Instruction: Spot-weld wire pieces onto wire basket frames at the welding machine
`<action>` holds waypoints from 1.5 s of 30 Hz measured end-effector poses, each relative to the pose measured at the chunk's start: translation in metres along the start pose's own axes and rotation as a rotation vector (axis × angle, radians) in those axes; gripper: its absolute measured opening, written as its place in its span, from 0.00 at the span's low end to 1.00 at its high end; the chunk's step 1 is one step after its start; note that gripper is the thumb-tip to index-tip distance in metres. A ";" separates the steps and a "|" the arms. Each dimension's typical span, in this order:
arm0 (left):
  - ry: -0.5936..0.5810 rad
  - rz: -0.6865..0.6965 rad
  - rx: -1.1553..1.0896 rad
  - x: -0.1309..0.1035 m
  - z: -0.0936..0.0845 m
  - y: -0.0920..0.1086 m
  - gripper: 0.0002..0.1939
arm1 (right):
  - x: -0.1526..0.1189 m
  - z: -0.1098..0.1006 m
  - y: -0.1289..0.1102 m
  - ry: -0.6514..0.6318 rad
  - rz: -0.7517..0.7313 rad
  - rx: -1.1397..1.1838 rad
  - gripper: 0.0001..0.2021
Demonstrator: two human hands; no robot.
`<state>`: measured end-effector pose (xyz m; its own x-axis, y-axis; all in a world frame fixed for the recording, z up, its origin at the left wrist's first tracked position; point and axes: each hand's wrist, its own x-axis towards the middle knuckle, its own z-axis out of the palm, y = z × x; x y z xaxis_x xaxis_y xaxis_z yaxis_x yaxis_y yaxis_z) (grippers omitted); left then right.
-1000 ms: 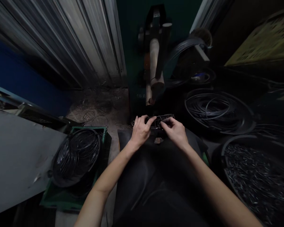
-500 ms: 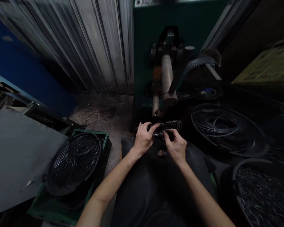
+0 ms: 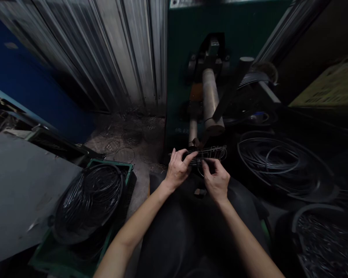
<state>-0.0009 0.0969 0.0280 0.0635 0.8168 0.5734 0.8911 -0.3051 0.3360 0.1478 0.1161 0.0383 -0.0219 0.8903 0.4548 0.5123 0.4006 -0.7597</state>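
Note:
A small frame of bent metal wire (image 3: 217, 152) lies level between my hands, just below the arms of the machine. My left hand (image 3: 178, 168) grips its left end, with the thumb and fingers closed round the wires. Pinched at the lower edge near the middle, my right hand (image 3: 217, 178) has its thumb and forefinger together on the frame; a thin curved wire shows beside the fingertips. The upper metal cylinder (image 3: 211, 98) and the lower rod (image 3: 193, 129) of the green machine (image 3: 179, 50) point down toward the frame.
At left, a black basin of wire rings (image 3: 88, 200) sits on a green crate (image 3: 129, 170). To the right stand a wide basin with wire hoops (image 3: 269, 156) and a tub of small metal pieces (image 3: 327, 239). Wire scraps (image 3: 116, 144) litter the floor near corrugated sheeting (image 3: 127, 50).
The view has shifted slightly, so the machine appears a little further right. Both hands keep their hold on the wire frame, and a curved wire beside my right fingertips shows more plainly.

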 end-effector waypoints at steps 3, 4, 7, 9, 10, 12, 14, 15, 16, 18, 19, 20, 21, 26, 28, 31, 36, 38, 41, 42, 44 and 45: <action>0.018 0.012 0.000 0.002 0.001 -0.002 0.28 | 0.002 0.001 0.000 -0.006 -0.006 -0.007 0.14; 0.021 0.010 -0.004 0.002 0.001 -0.003 0.28 | 0.003 0.002 0.000 -0.007 -0.010 -0.009 0.14; 0.004 -0.006 -0.019 0.004 0.002 -0.005 0.27 | 0.004 0.003 0.000 -0.004 -0.014 -0.010 0.14; 0.001 0.002 -0.021 0.005 0.003 -0.007 0.26 | 0.006 0.003 -0.001 -0.011 -0.009 -0.010 0.14; 0.007 0.011 -0.018 0.006 0.003 -0.007 0.26 | 0.006 0.004 -0.001 -0.015 -0.006 -0.013 0.14; 0.025 0.021 -0.013 0.007 0.004 -0.009 0.27 | 0.008 0.004 -0.002 -0.023 -0.003 -0.027 0.14; 0.021 0.012 -0.014 0.008 0.005 -0.010 0.27 | 0.009 0.005 -0.002 -0.026 -0.003 -0.037 0.15; 0.011 0.004 -0.016 0.009 0.005 -0.011 0.27 | 0.010 0.005 -0.002 -0.026 -0.005 -0.038 0.15; 0.001 -0.003 -0.017 0.009 0.006 -0.011 0.28 | 0.011 0.006 -0.001 -0.025 -0.007 -0.038 0.15; -0.021 -0.011 -0.018 0.010 0.005 -0.011 0.28 | 0.011 0.008 0.001 -0.020 -0.010 -0.031 0.15; -0.032 -0.015 -0.017 0.010 0.005 -0.011 0.28 | 0.011 0.009 0.001 -0.018 -0.012 -0.027 0.15; -0.042 -0.020 -0.015 0.010 0.004 -0.011 0.28 | 0.010 0.009 0.002 -0.017 -0.015 -0.023 0.14; -0.052 -0.025 -0.009 0.010 0.004 -0.011 0.28 | 0.010 0.010 0.002 -0.014 -0.019 -0.020 0.14; -0.033 -0.002 0.040 0.010 -0.001 -0.012 0.28 | 0.009 0.008 0.000 -0.012 -0.032 -0.009 0.14; -0.022 0.010 0.041 0.010 -0.002 -0.012 0.28 | 0.009 0.007 0.000 -0.013 -0.018 -0.007 0.14; -0.008 0.011 0.018 0.010 -0.004 -0.012 0.26 | 0.009 0.011 -0.001 -0.030 0.034 0.038 0.14; 0.012 0.005 -0.069 0.011 -0.003 -0.014 0.28 | 0.007 0.006 -0.011 -0.037 0.036 0.056 0.14; 0.003 -0.007 -0.097 0.010 -0.005 -0.015 0.30 | -0.001 -0.018 -0.007 -0.030 0.035 0.016 0.15; -0.019 0.024 -0.146 0.001 -0.014 -0.011 0.30 | -0.030 -0.089 0.025 0.025 0.124 -0.150 0.17; -0.038 0.047 -0.167 -0.003 -0.019 -0.007 0.30 | -0.042 -0.119 0.044 0.061 0.201 -0.246 0.18; -0.107 0.085 -0.204 -0.012 -0.028 0.005 0.31 | -0.069 -0.179 0.089 0.105 0.409 -0.458 0.18; -0.163 0.090 -0.212 -0.015 -0.032 0.014 0.32 | -0.082 -0.205 0.112 0.117 0.500 -0.559 0.18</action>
<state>-0.0037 0.0646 0.0477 0.2244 0.8445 0.4863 0.7659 -0.4614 0.4477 0.3830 0.0435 0.0118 0.4028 0.8958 0.1879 0.7966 -0.2420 -0.5539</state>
